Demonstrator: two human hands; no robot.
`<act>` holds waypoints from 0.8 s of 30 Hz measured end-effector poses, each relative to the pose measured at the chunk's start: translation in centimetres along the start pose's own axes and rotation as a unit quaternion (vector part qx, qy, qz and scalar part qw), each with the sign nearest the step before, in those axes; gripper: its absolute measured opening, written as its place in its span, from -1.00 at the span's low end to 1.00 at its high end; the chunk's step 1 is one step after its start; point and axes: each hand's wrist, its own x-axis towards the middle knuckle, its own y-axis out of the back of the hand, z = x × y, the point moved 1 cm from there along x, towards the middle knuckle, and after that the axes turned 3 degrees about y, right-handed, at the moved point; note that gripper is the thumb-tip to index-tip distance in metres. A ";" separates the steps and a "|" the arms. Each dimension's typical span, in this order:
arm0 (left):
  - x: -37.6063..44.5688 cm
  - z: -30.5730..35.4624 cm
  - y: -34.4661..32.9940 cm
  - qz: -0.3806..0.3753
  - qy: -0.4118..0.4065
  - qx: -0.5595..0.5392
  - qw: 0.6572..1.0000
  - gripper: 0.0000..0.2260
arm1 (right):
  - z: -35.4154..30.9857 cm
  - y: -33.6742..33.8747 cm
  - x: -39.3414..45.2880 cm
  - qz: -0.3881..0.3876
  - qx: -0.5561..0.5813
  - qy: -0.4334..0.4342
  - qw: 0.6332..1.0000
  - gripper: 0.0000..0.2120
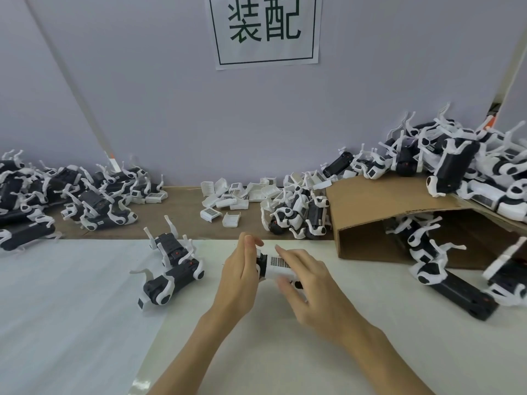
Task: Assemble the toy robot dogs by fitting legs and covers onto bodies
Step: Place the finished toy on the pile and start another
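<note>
Hands meet at the middle of the table (328,352) on one toy dog body (274,267), which lies between them, its long axis running from the left palm down toward the right thumb, tilted a little away from the person. A white cover with a dark gridded patch faces up; the black end points into the left hand (242,276). That hand stands on edge, fingers straight, pressed flat against the black end. The right hand (306,283) curls over the body — fingers across the top, thumb under the near side.

Left of the left hand lie two black dogs with white legs (174,266), near each other. Beyond the fingertips sits a heap of loose white covers (233,196). Right of the right hand stands an open cardboard box (379,212) with more dogs on and around it.
</note>
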 end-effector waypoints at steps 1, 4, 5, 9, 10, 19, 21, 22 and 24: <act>0.0 0.0 0.0 -0.001 -0.001 0.001 1.000 -0.44 | 0.1 -0.1 0.2 0.020 0.011 -0.005 1.000 -0.52; -0.1 0.2 0.0 -0.004 -0.003 0.001 1.000 -0.46 | 0.0 -0.2 0.4 0.106 0.109 -0.032 0.988 -0.60; -0.2 0.3 -0.1 -0.003 -0.005 0.004 1.000 -0.47 | 0.1 -0.1 0.4 0.121 0.131 -0.031 0.984 -0.61; -0.3 0.4 -0.2 -0.012 -0.013 0.011 1.000 -0.46 | 0.5 -0.5 0.4 0.071 0.088 -0.012 0.994 -0.57; -0.3 0.5 -0.3 -0.016 -0.016 0.013 1.000 -0.46 | 0.6 -0.7 0.4 0.055 0.056 -0.007 0.997 -0.53; -0.7 1.3 -0.7 -0.012 -0.031 0.062 0.998 -0.51 | -0.1 -1.3 0.7 0.094 -0.104 0.051 0.989 -0.34; -0.9 1.4 -0.8 -0.012 -0.031 0.069 0.997 -0.50 | -0.2 -1.2 0.6 0.105 -0.105 0.050 0.988 -0.38; -0.9 1.4 -0.8 -0.010 -0.031 0.071 0.997 -0.49 | -0.3 -1.1 0.6 0.108 -0.105 0.046 0.988 -0.39; -0.8 1.4 -0.7 -0.011 -0.032 0.080 0.996 -0.49 | -0.3 -0.9 0.6 0.108 -0.105 0.039 0.988 -0.40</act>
